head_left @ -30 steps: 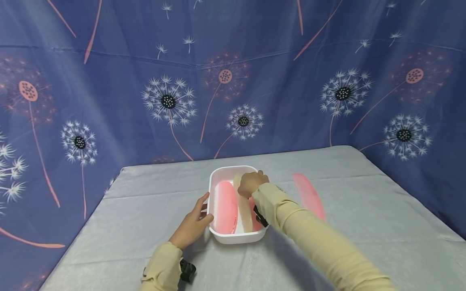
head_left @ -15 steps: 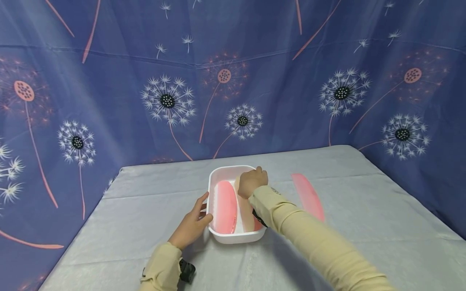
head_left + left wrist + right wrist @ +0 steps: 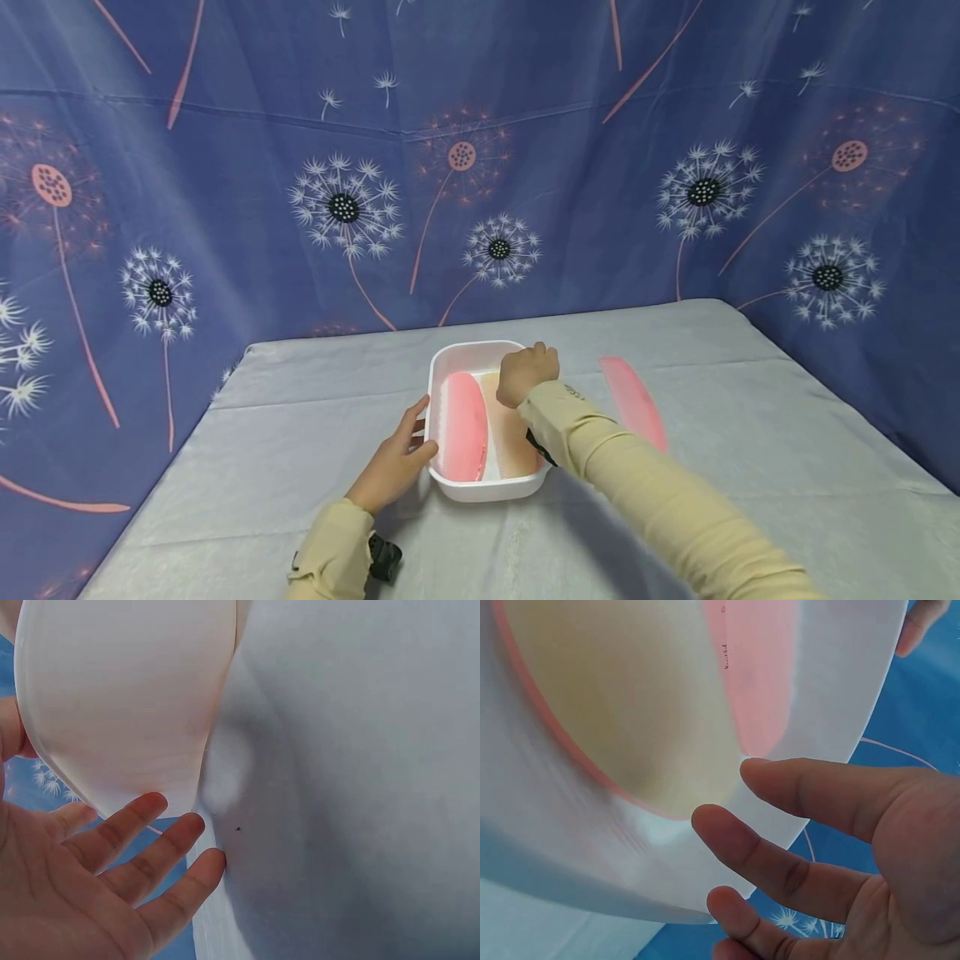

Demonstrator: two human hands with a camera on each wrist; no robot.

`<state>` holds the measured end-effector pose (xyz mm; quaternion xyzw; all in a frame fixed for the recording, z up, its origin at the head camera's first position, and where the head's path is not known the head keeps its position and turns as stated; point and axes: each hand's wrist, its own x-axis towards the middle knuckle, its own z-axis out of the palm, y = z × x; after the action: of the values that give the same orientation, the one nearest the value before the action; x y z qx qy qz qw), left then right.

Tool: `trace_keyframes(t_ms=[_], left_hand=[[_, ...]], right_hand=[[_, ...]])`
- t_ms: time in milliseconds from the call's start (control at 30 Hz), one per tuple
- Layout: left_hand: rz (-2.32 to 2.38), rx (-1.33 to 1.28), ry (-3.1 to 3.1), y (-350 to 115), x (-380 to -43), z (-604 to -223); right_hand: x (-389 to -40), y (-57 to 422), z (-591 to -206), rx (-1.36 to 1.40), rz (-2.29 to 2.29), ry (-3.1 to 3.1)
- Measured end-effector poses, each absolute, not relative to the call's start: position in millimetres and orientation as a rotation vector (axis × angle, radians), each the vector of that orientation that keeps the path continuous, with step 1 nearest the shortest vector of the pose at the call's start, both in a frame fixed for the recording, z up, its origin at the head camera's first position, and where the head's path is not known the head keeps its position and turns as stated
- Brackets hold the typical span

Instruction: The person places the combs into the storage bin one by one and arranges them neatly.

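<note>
A white plastic tray [image 3: 487, 492] stands on the table. In its left half lies a pink half-moon comb [image 3: 465, 429], with small print along its curved back. A beige comb [image 3: 513, 442] lies flat in the right half, and a pink edge shows around it in the right wrist view. My right hand [image 3: 527, 373] is over the far end of the beige comb; its fingers [image 3: 727, 832] are apart, tips close to the comb's end and holding nothing. My left hand [image 3: 397, 467] rests at the tray's left side, thumb at the rim, fingers [image 3: 169, 844] spread along the outer wall.
Another pink comb [image 3: 636, 404] lies on the grey tablecloth [image 3: 750, 467] to the right of the tray, beyond my right forearm. A blue curtain with dandelion prints [image 3: 498, 250] hangs behind the table.
The beige comb has turned from steeply tilted to flat, covering the pink strip beside it. My right hand has shifted slightly right. The left hand and tray stay put.
</note>
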<state>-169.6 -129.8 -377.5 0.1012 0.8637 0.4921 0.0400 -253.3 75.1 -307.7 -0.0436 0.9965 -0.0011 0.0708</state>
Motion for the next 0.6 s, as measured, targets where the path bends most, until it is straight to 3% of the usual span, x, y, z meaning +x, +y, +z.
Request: trace_keyframes(t_ms=[600], left_hand=[[1.517, 0.301, 2.629, -129, -167, -375]], right_hand=[[-249, 98, -285, -0.08, -0.315, 2.938]])
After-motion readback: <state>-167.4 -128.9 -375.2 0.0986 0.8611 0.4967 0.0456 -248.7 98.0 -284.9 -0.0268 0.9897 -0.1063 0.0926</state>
